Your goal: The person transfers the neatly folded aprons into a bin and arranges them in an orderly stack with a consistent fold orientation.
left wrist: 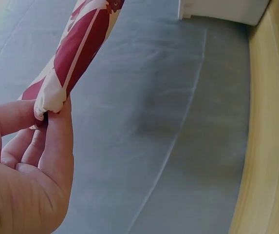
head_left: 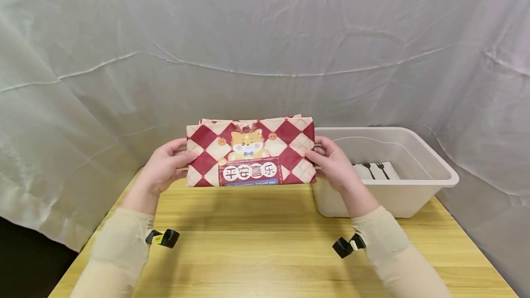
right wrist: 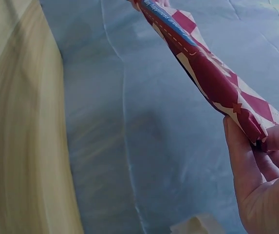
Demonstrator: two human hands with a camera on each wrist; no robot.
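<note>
Two hands hold the folded red-and-cream checked cloth bag (head_left: 250,151) above the wooden table (head_left: 265,243): left hand (head_left: 165,167) pinches nine o'clock, right hand (head_left: 333,162) three o'clock. Such thin edge-pinches could slip, letting folds sag open beside the white plastic bin (head_left: 430,169).

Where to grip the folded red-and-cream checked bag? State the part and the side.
Grip the folded red-and-cream checked bag at its two short ends, coming in from left and right. It is a flat, wide, floppy packet held upright, so thumb-and-finger pinches at both ends keep it taut, as the left hand and right hand do now.
</note>
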